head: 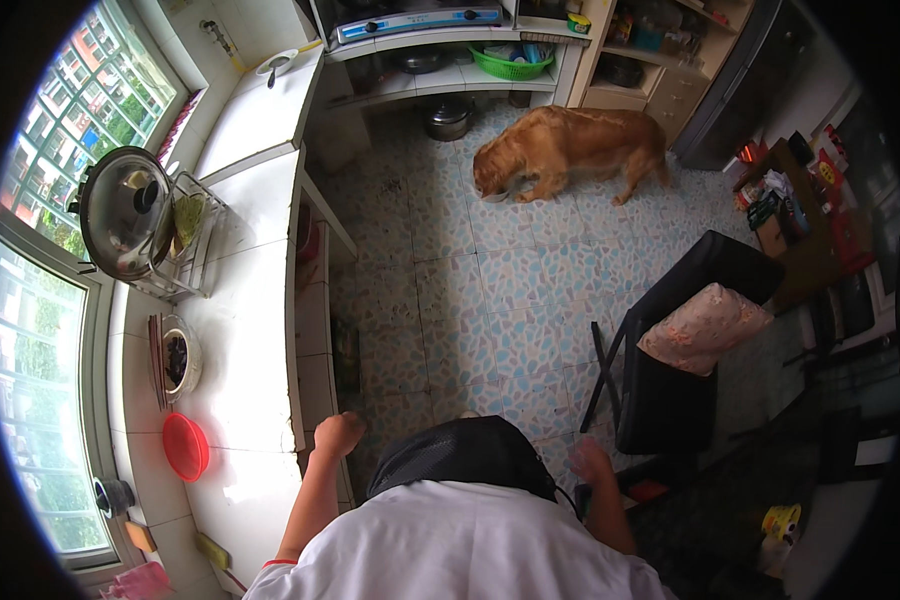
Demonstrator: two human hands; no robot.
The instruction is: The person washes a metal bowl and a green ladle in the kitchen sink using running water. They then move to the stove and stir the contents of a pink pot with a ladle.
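Note:
My left hand [340, 435] hangs beside the front edge of the white tiled counter [251, 360], its fingers curled inward. I see nothing in it, but its palm is hidden. On the other side of my body, my right hand [591, 459] is blurred, fingers apart, with nothing in it. It is nearest to a black padded chair [667, 405] that carries a pink floral pillow [705, 328]. Ahead on the patterned tile floor [510, 300], a golden-brown dog [577, 146] stands with its muzzle lowered into a bowl [494, 197].
Along the window, the counter holds a dish rack [195, 262] with a large metal lid [124, 212], a glass bowl [176, 360] and a red plastic basin [186, 447]. A lidded pot [447, 120] sits on the floor below a gas stove [420, 24]. Cluttered shelving [784, 202] stands right.

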